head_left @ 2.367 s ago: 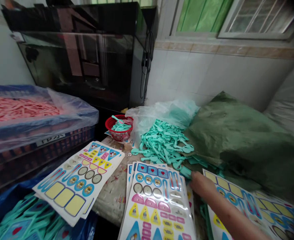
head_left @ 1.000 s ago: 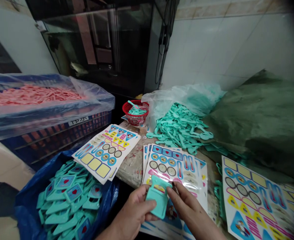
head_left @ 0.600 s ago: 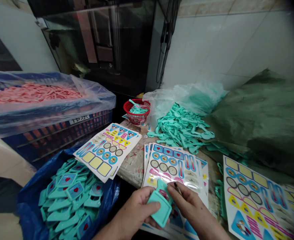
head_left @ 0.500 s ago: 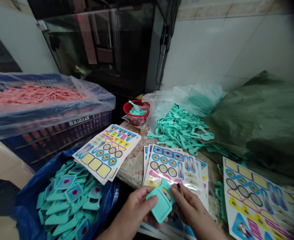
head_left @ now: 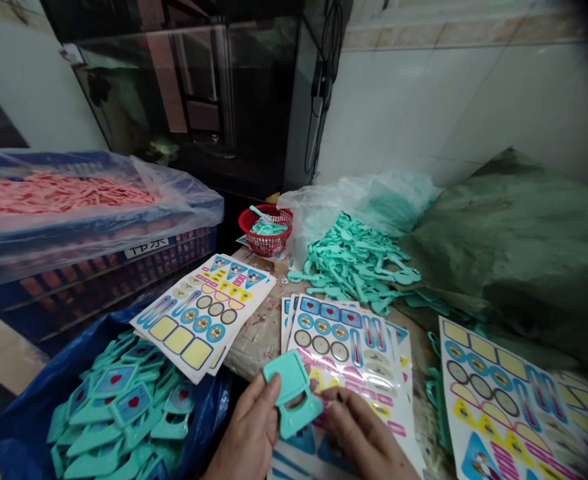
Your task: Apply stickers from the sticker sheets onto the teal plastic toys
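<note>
Two hands close together: left hand [head_left: 251,430] grips a teal plastic frame [head_left: 290,393] above printed sticker sheets [head_left: 341,353]; right hand [head_left: 359,433] sits just beside it, contact unclear. Left of the hands, a blue bag [head_left: 11,440] holds teal tags [head_left: 124,407]; ahead, loose teal spoons [head_left: 354,263], a red basket [head_left: 264,243], a tiled wall [head_left: 454,113].

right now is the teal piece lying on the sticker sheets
No, the left hand holds the teal piece up above the sticker sheets.
</note>
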A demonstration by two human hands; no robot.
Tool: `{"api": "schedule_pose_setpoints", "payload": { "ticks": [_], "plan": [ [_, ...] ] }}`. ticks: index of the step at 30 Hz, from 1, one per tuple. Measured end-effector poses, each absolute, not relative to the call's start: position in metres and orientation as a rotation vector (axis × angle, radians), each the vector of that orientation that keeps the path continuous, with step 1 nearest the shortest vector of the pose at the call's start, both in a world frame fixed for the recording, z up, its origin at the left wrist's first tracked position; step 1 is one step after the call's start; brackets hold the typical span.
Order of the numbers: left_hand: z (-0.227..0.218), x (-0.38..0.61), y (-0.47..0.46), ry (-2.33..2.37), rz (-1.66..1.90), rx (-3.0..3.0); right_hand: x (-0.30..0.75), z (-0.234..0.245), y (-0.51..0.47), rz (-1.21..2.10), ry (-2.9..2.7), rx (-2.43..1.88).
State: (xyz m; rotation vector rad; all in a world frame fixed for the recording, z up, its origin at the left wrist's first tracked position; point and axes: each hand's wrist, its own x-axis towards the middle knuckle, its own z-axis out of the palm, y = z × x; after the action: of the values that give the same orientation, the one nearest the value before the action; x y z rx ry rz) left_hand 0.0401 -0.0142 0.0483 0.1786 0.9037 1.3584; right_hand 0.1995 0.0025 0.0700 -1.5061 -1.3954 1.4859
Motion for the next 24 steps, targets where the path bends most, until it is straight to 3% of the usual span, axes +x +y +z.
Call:
{"api": "schedule_pose_setpoints", "payload": {
  "ticks": [7,14,24],
  "plan": [
    [0.051,0.039,0.011,0.910,1.251,0.283,0.237,0.071,0.070,1.106,-1.635,-1.629],
    [0.044,0.045,0.034,0.813,1.255,0.356,0.207,0.053,0.135,0.840,-1.896,-1.587],
    [0.039,0.047,0.049,0.781,1.215,0.279,0.182,0.035,0.169,0.462,-2.011,-1.862]
  ]
}}
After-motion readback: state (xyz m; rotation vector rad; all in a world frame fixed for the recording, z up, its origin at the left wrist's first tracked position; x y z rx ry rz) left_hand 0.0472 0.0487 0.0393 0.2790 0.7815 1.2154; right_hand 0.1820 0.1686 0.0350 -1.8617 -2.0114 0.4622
